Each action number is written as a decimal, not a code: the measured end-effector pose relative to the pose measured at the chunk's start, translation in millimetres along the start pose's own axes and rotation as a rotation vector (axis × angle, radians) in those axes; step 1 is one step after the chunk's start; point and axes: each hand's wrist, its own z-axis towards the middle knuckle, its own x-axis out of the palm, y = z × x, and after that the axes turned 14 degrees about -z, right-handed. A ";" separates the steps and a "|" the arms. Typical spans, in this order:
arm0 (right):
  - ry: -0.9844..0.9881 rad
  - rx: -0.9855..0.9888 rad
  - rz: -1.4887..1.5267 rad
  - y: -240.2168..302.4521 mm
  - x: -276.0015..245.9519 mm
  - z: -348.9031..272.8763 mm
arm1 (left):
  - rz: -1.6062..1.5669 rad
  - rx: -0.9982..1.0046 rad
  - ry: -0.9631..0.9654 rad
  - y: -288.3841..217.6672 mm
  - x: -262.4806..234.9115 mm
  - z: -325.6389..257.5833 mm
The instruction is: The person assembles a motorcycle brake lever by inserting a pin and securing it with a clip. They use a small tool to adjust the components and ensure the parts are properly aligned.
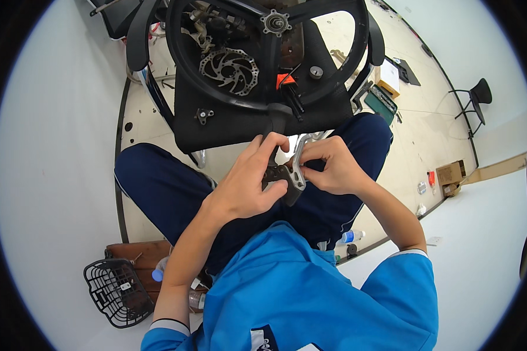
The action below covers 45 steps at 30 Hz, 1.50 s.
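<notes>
My left hand (249, 181) grips a small dark metal bicycle part (277, 174) over my lap. My right hand (332, 165) pinches a silver bracket (299, 165) that sits against the same part. Both hands meet above my dark blue trousers. Just beyond them a black bicycle wheel (184, 55) lies on a black chair seat (240, 126), its silver brake disc (230, 70) and hub (275, 23) showing.
A black wire basket (116, 291) and a brown wooden board (140, 254) sit at lower left. A plastic bottle (350, 237) lies by my right thigh. A cardboard box (451, 174), a green case (381, 100) and a black chair (477, 96) stand to the right.
</notes>
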 end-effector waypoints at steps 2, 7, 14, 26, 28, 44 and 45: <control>0.008 0.090 0.168 -3.3 3.0 -1.9 | 0.030 -0.026 0.008 -6.3 1.1 -0.2; 0.034 0.084 0.314 -14.3 6.2 2.9 | 0.138 -0.078 0.034 -21.2 4.0 0.3; 0.074 -0.037 0.283 -16.7 4.5 8.2 | 0.191 -0.071 0.011 -23.7 6.2 -0.5; -0.047 0.012 0.192 -13.7 17.9 -8.2 | 0.137 -0.161 0.027 -26.0 3.8 -2.4; -0.029 0.029 0.250 -14.8 18.9 -8.3 | 0.111 -0.156 0.027 -25.0 4.5 -4.1; 0.695 0.515 -0.496 -245.0 120.8 30.6 | -1.262 -0.308 -0.115 15.9 -32.1 6.9; 0.536 0.629 -0.413 -295.1 153.0 19.1 | -1.320 -0.268 -0.090 15.0 -35.3 15.0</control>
